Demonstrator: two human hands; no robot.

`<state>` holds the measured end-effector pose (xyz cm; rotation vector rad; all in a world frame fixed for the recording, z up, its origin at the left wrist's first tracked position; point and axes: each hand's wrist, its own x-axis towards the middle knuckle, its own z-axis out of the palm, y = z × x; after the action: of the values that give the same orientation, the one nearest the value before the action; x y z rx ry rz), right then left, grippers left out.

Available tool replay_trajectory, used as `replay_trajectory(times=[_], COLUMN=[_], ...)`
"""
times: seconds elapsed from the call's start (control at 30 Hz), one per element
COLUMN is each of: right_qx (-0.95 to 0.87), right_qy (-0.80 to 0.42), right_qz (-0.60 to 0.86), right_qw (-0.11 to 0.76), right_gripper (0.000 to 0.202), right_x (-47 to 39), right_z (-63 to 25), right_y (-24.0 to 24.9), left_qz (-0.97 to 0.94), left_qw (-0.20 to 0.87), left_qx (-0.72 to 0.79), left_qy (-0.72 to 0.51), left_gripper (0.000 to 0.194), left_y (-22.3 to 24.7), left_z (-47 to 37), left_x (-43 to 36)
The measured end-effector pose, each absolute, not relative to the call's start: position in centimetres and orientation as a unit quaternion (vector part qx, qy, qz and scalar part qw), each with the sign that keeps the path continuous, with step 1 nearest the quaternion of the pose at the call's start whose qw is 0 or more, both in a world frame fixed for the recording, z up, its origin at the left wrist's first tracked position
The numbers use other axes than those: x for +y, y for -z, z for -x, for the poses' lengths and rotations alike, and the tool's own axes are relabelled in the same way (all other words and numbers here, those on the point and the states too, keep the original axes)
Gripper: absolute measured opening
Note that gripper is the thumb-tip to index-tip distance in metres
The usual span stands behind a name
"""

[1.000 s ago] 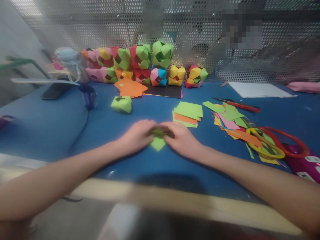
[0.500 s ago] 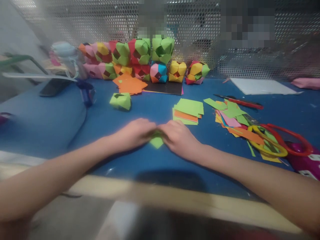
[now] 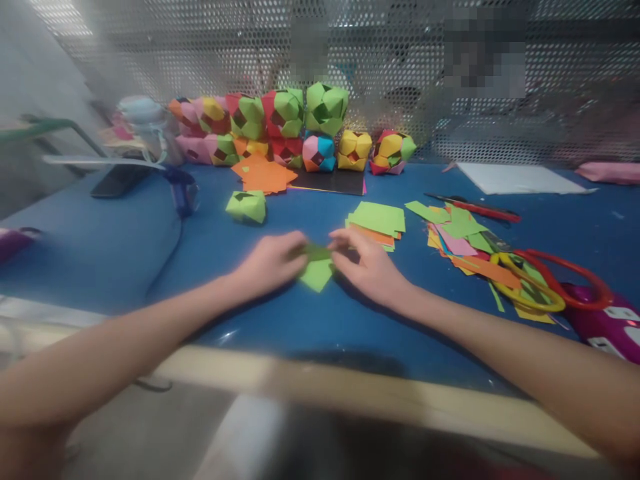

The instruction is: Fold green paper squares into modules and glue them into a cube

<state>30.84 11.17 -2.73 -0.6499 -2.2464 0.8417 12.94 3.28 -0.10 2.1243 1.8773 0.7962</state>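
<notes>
A piece of light green paper (image 3: 318,272) lies on the blue table between my hands, its near corner pointing toward me and its far part darker, as if folded up. My left hand (image 3: 277,260) pinches its left edge between thumb and fingers. At the right edge, my right hand (image 3: 364,263) has its thumb and forefinger curled around the paper's side, with a gap between thumb and fingers. Just beyond my right hand sits a stack of green and orange paper squares (image 3: 377,220). A partly built green folded-paper shape (image 3: 247,207) rests beyond my left hand.
Folded-paper balls (image 3: 284,113) stand in two rows along the perforated metal panel (image 3: 390,60). Paper scraps (image 3: 465,230), a red-handled cutter (image 3: 483,209) and yellow-handled scissors (image 3: 530,283) lie to the right. Orange paper (image 3: 265,175) and a blue tape dispenser (image 3: 183,192) are at left.
My hands have moved slightly apart, uncovering more of the green paper. The fingers of my right hand have loosened and lifted. The whole view has shifted a little.
</notes>
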Motion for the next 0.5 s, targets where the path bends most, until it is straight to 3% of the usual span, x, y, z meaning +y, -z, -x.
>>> replay_trajectory(times=[0.17,0.27,0.5], right_qx=[-0.745,-0.712,-0.731], right_qy=[-0.452,-0.511,-0.497], right_qz=[0.305,0.295,0.280], right_qw=[0.385,0.380,0.375], right_gripper=[0.031,0.033,0.022], right_x=[11.7,11.6,11.4], right_z=[-30.6,-30.4,-30.3], right_y=[2.7,2.7,2.7], left_qz=[-0.593,-0.562,-0.498], left_qw=[0.194,0.238,0.350], left_qx=[0.679,0.677,0.654], left_qy=[-0.387,-0.411,-0.449], left_gripper=[0.011,0.014,0.020], left_y=[0.0,0.1,0.5], left_z=[-12.6,-12.8,-13.7], left_x=[3.6,3.6,3.4])
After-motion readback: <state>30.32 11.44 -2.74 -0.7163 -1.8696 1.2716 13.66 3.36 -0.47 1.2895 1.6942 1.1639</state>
